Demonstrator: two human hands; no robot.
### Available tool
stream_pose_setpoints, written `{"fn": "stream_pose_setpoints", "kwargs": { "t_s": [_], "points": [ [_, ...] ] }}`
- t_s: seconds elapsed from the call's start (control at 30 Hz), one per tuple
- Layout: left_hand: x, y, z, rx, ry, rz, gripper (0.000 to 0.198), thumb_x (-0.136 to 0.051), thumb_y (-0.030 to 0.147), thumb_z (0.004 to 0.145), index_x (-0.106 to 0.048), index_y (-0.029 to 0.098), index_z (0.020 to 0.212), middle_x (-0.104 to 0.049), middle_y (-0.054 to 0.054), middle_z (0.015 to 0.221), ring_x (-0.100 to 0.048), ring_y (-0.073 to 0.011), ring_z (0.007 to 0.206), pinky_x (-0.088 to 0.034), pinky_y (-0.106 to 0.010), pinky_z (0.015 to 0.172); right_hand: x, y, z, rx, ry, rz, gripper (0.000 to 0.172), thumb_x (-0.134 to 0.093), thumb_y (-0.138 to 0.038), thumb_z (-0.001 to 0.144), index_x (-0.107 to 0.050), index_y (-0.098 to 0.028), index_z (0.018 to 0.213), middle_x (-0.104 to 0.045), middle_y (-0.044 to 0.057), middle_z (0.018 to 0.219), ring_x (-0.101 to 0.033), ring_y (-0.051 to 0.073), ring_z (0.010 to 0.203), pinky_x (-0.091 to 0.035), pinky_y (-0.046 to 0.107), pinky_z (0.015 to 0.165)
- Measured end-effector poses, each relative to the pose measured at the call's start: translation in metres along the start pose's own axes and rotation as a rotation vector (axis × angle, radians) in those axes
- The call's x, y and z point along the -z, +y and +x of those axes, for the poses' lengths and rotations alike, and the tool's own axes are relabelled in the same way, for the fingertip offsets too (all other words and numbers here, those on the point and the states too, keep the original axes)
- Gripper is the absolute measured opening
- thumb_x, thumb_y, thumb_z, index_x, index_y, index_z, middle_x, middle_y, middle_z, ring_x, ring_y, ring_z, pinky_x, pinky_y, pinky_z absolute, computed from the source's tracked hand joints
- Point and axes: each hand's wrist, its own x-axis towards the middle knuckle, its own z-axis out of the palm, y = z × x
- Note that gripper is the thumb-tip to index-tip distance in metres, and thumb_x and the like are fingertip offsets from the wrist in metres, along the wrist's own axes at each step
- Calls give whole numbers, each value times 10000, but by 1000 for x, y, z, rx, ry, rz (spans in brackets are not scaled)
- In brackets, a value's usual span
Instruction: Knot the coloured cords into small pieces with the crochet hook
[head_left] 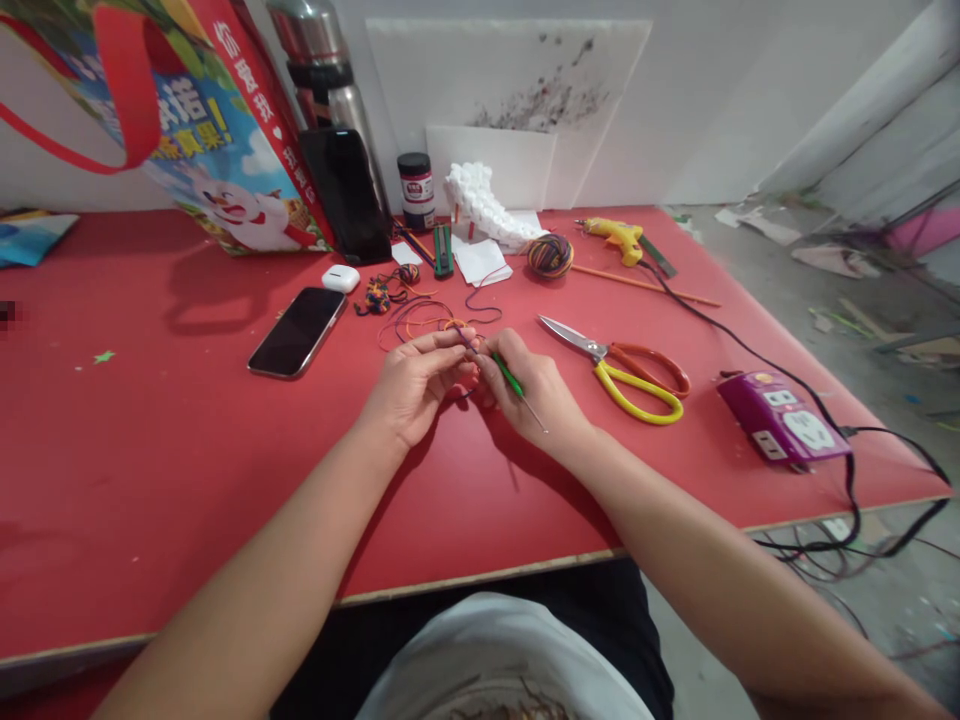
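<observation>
Close together over the red table [472,510], my two hands meet at a multicoloured yarn [466,338]. My left hand [416,385] pinches the yarn between thumb and fingertips. My right hand [529,385] is closed round a crochet hook [508,374] with a green handle, its metal end pointing back toward my wrist. My right fingertips are also at the yarn; whether they grip it is hidden. Loose loops of yarn lie just beyond my hands, trailing toward a yarn ball [550,256]. Small knotted yarn pieces [377,296] lie to the left of the loops.
Scissors [611,368] lie right of my hands, with a purple power socket box [784,418] and cable beyond. A phone [298,332] and a white earphone case [340,278] lie left. Behind stand a gift bag [240,190], flask [352,110], dark jar [416,190] and yellow glue gun [616,240].
</observation>
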Motion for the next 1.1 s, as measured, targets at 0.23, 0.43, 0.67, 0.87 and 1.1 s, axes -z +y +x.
{"fn": "stream_pose_setpoints", "kwargs": {
  "t_s": [0.23,0.43,0.67,0.87,1.1],
  "points": [
    [4,-2,4,-4,35,8,146,-740,-6,794,-818,111,751,-765,-45,758,-694,-67,653,-584,-166,696,2,-1,0,4,4,10,176,-463,-401,1089,-476,-259,986,-633,-14,688,-629,183,588,-406,300,636],
    [10,-10,5,-133,-81,184,149,-924,176,652,-852,177,781,-792,-47,789,-693,-123,728,-577,-261,741,3,2,0,5,104,109,220,-513,-424,1090,-521,-256,949,-622,-14,727,-537,150,575,-378,297,599],
    [7,-12,2,-134,-112,325,286,-986,346,603,-873,222,835,-787,-29,800,-671,-139,736,-534,-264,679,1,7,0,-13,123,194,247,-546,-451,1085,-532,-250,942,-615,-21,745,-521,130,562,-390,303,576],
    [7,-12,1,-282,-101,294,258,-940,273,666,-878,219,911,-787,-43,913,-701,-169,874,-585,-318,838,0,2,3,-120,129,380,317,-603,-538,1038,-548,-247,924,-673,-20,764,-520,107,480,-404,293,499],
    [7,-12,-4,-473,-114,424,384,-887,155,693,-881,283,1055,-590,1,922,-425,-73,653,-446,-252,607,-2,-3,7,-199,100,599,371,-745,-571,926,-603,-235,862,-541,-73,573,-506,101,458,-365,264,474]
  ]
}}
